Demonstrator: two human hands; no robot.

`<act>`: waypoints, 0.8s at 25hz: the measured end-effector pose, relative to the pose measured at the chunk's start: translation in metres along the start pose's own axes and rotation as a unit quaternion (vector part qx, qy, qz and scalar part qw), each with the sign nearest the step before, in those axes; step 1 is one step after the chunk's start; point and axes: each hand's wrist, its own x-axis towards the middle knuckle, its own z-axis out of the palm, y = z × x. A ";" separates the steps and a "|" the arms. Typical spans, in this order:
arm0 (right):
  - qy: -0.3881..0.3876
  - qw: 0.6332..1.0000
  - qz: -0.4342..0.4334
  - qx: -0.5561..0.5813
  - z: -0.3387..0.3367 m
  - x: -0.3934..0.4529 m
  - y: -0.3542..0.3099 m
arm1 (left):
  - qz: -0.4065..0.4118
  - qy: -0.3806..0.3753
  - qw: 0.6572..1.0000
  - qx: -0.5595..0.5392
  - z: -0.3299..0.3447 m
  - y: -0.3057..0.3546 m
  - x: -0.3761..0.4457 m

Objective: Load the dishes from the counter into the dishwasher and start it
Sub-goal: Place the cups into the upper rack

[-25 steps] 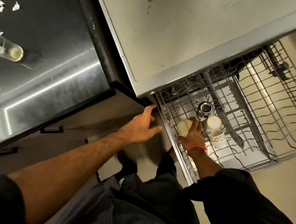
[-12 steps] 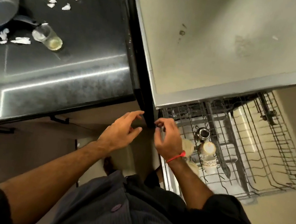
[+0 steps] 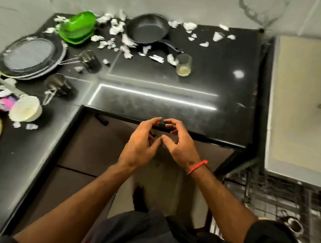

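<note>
Over the counter edge: left hand (image 3: pixel 141 143) and right hand (image 3: pixel 181 145), fingers loosely curled, holding nothing.
Change: both have left the dishwasher rack (image 3: pixel 280 203); view turned back.
Meaning: next pickup is due.
Dishes: glass (image 3: pixel 183 64), frying pan (image 3: pixel 148 28), plates (image 3: pixel 29 56) wait on counter (image 3: pixel 209 112).

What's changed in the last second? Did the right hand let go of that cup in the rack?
Yes. The right hand left the dishwasher rack empty and joined the left hand at the counter edge; the view swung toward the counter. The drinking glass stayed put.
</note>
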 end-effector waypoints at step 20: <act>-0.065 0.996 0.026 -0.053 0.251 0.122 -0.093 | -0.209 0.248 0.944 0.060 -0.247 -0.237 0.053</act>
